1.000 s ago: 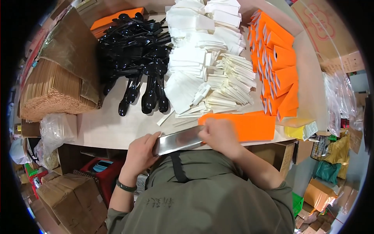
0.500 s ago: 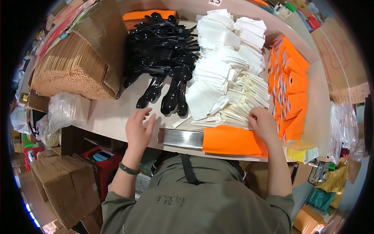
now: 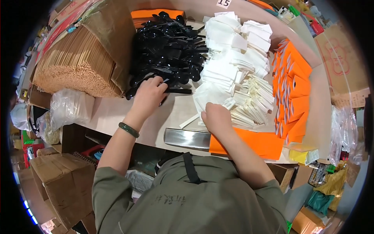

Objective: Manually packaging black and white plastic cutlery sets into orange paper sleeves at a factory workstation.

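My left hand is at the near edge of a heap of black plastic cutlery. Its fingers curl around some black pieces, and one dark handle sticks out to its right. My right hand is closed at the near edge of the white folded napkins. Whatever its fingertips pinch is hidden. Small cream-coloured packets lie to the right of that hand. Beneath my right forearm, an orange paper sleeve fits over one end of a shiny metal plate.
On the left, a cardboard box holds a dense bundle of thin wooden sticks. Stacked orange sleeves line the tray's right side. A raised rim borders the table. A clear plastic bag hangs at the left corner.
My left hand has moved forward onto the cutlery; the spoons that jutted toward me have shifted from their place. My right hand has moved left, from the cream packets to the napkins' near edge.
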Action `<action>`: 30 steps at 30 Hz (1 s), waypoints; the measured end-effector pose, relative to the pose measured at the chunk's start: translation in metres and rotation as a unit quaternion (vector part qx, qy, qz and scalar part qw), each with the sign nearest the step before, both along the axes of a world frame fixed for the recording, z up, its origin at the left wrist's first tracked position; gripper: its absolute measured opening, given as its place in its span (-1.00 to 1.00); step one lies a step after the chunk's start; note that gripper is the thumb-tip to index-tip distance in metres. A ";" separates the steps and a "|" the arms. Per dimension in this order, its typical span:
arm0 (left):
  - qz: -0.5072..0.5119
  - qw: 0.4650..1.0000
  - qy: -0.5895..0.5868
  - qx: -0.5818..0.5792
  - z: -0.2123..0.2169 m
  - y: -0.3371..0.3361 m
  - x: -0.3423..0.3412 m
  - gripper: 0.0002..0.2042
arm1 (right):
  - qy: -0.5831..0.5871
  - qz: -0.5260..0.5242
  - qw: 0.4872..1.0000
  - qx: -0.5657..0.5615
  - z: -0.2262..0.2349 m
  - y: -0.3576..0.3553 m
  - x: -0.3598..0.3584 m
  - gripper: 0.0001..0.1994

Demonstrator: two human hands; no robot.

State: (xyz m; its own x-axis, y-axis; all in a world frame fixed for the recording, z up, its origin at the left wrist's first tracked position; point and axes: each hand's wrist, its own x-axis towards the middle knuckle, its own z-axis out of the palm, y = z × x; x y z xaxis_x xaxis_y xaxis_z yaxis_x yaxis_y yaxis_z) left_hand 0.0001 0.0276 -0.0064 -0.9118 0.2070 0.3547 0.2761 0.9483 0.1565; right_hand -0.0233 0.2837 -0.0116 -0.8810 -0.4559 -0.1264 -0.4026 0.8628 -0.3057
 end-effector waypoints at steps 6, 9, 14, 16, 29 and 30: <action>0.005 0.999 0.005 0.040 -0.011 0.010 0.004 -0.84 | 0.019 0.031 0.999 -0.007 -0.010 0.000 -0.007 -0.84; 0.036 0.986 0.045 0.156 -0.004 0.005 0.001 -0.86 | -0.007 0.028 0.999 -0.029 0.004 0.005 -0.009 -0.85; 0.079 0.976 0.028 0.203 -0.005 0.007 -0.007 -0.82 | 0.061 0.011 0.998 0.007 -0.010 0.009 0.002 -0.85; 0.086 0.975 0.074 0.193 -0.010 0.008 -0.005 -0.82 | 0.088 0.008 0.995 0.039 -0.017 0.009 0.001 -0.84; 0.118 0.944 0.054 0.302 -0.009 0.042 0.077 -0.87 | -0.048 0.327 0.943 -0.037 0.040 0.019 0.040 -0.90; 0.139 0.927 0.049 0.346 -0.011 0.047 0.087 -0.88 | -0.086 0.270 0.957 -0.066 0.040 0.018 0.041 -0.89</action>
State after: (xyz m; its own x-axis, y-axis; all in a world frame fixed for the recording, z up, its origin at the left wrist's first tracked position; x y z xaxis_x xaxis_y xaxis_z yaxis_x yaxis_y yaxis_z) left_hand 0.0871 0.0750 -0.0173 -0.8523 -0.3395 0.3979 0.0804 0.6667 0.7410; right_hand 0.0176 0.3015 0.0289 -0.4843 -0.8605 -0.1580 -0.7122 0.4926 -0.5002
